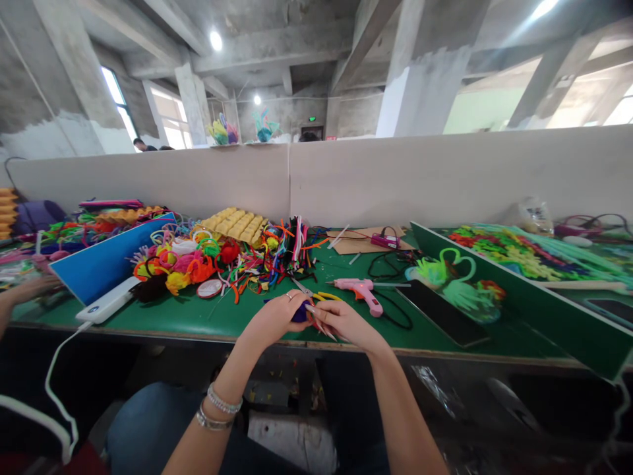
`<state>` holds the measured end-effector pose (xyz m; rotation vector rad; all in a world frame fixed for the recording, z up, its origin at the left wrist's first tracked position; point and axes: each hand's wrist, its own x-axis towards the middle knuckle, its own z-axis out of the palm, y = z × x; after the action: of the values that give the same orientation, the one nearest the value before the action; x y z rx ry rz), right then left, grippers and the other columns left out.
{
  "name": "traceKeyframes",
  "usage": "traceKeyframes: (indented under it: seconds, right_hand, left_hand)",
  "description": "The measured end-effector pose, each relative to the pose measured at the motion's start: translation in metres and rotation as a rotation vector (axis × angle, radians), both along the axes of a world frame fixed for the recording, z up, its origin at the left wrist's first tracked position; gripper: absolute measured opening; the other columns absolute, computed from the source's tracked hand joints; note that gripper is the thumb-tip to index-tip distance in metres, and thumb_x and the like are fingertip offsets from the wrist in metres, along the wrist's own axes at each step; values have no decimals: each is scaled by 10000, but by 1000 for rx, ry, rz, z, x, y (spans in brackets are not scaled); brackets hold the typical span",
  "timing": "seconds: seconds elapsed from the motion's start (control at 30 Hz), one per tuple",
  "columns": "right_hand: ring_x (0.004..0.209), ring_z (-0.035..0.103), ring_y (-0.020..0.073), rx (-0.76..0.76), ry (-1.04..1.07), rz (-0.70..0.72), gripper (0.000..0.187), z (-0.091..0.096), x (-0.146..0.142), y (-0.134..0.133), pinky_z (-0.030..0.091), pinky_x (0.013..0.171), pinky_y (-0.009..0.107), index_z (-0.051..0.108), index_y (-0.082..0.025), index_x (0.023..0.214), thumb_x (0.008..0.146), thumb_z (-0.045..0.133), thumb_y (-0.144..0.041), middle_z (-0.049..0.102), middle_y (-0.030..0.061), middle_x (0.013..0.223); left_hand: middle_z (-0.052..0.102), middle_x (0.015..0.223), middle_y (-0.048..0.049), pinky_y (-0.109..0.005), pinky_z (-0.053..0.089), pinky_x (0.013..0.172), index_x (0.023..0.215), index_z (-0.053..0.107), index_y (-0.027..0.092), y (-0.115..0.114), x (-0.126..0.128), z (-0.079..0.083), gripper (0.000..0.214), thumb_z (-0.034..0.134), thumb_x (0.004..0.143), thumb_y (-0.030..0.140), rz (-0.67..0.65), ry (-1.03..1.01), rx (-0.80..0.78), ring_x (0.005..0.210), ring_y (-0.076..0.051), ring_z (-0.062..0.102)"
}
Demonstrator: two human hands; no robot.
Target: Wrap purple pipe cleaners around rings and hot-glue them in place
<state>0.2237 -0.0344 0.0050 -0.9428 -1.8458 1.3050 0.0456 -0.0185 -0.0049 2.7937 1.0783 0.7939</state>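
Note:
Near the front edge of the green table, my left hand is closed round a small dark purple piece, perhaps pipe cleaner; its shape is mostly hidden by the fingers. My right hand meets it from the other side, with thumb and fingers pinched on the same piece. Just beyond the hands lie scissors with metal blades and a tool with yellow handles. A pink glue gun rests to the right of them, a glue stick protruding from its back.
Colourful pipe-cleaner pieces are heaped at left beside a yellow egg tray. A white power strip lies by a blue divider. Right are a black phone, green pipe-cleaner swans and a green divider. Another person's hand shows far left.

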Motion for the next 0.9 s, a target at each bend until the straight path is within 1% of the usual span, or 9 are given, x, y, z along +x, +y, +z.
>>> traceKeyframes:
  seconds: [0.13,0.3,0.43,0.5,0.6,0.67,0.73,0.9]
  right_hand:
    - [361,302,43,1,33,-5,455,4,3,-3,203,370,205,432,-174,533,758,519,-559,406,-61,413]
    - [350,301,35,1,47,21,462,3,4,-1,201,355,198,445,-166,545,762,516,-568,417,-62,419]
    - [332,301,33,23,17,-12,474,5,3,-2,195,337,197,457,-167,546,755,509,-589,425,-61,413]
    - [330,303,33,31,-2,-29,481,7,2,-3,195,331,197,462,-166,537,755,506,-593,427,-59,407]
    - [322,297,29,7,7,-17,493,12,2,-5,193,322,196,467,-162,528,748,509,-601,425,-59,400]
    - [312,293,25,-27,25,0,494,14,3,-6,193,316,195,471,-159,529,739,519,-603,429,-61,399]
    - [308,294,23,-48,38,10,487,15,4,-6,192,312,193,475,-157,532,732,534,-598,436,-61,402]
    - [325,303,27,-46,48,9,469,15,6,-7,190,316,193,480,-159,534,750,535,-571,421,-63,403]
  left_hand:
    - [589,1035,-112,-363,497,803,1049,493,148,0,0,1,345,609,757,289,-13,-45,-22,927,-229,607]
    - [582,1065,-103,-353,477,856,1051,499,164,1,-1,0,345,615,751,291,-64,-139,-50,978,-217,585]
    - [595,1044,-83,-343,466,874,1043,509,186,1,-2,-1,345,631,733,276,-99,-245,-66,1001,-205,574]
    - [600,1049,-79,-345,462,883,1071,500,193,0,-2,-1,393,647,718,284,-85,-312,-84,1009,-205,575]
    - [600,1088,-78,-354,460,891,1177,441,204,-2,-2,-1,555,679,686,306,-36,-392,-128,1015,-209,581]
    - [603,1092,-75,-358,458,894,1198,433,213,-2,-2,0,587,687,679,314,-32,-408,-132,1016,-209,581]
    - [608,1075,-74,-355,461,890,1165,471,212,-2,-3,1,544,689,681,328,-50,-401,-104,1005,-206,583]
    - [598,1066,-76,-355,477,873,1128,515,217,-1,-7,4,511,687,676,382,-75,-366,-45,982,-201,590]
